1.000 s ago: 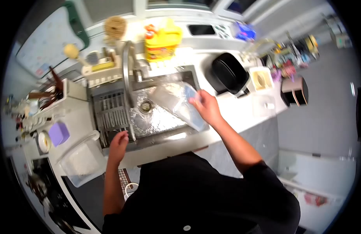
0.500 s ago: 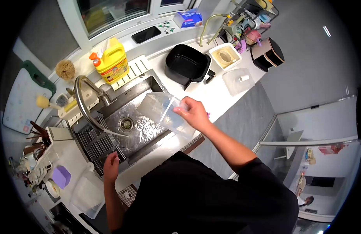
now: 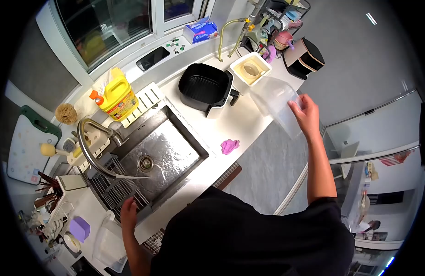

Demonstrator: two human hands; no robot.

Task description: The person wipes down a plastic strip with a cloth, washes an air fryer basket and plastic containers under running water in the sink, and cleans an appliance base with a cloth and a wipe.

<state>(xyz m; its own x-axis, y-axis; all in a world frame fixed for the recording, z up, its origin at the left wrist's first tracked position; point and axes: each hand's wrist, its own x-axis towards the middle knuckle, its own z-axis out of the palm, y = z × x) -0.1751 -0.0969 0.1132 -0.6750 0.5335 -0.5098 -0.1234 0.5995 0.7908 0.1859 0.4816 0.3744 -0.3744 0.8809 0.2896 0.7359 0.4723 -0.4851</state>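
My right hand point(image 3: 306, 114) is closed on the rim of a clear plastic container point(image 3: 274, 99), held tilted above the counter's right edge. Behind it stands a white bin with a beige insert point(image 3: 250, 70); the container partly covers the counter there. My left hand point(image 3: 128, 212) hangs by the near edge of the sink point(image 3: 175, 147), close to the grey drying rack point(image 3: 118, 181). It appears empty, its fingers loosely bent and apart. Water runs from the curved faucet point(image 3: 86, 147) into the sink. A pink cloth point(image 3: 230, 146) lies crumpled on the counter.
A black air-fryer basket point(image 3: 204, 87) stands behind the sink, with a yellow detergent jug point(image 3: 119, 99) to its left. A phone point(image 3: 152, 58) lies on the sill. At lower left are another clear container point(image 3: 109, 244) and a purple box point(image 3: 79, 229).
My right hand has carried the clear container from over the sink to the right, past the counter edge. The pink cloth is now uncovered. My left hand stays near the rack.
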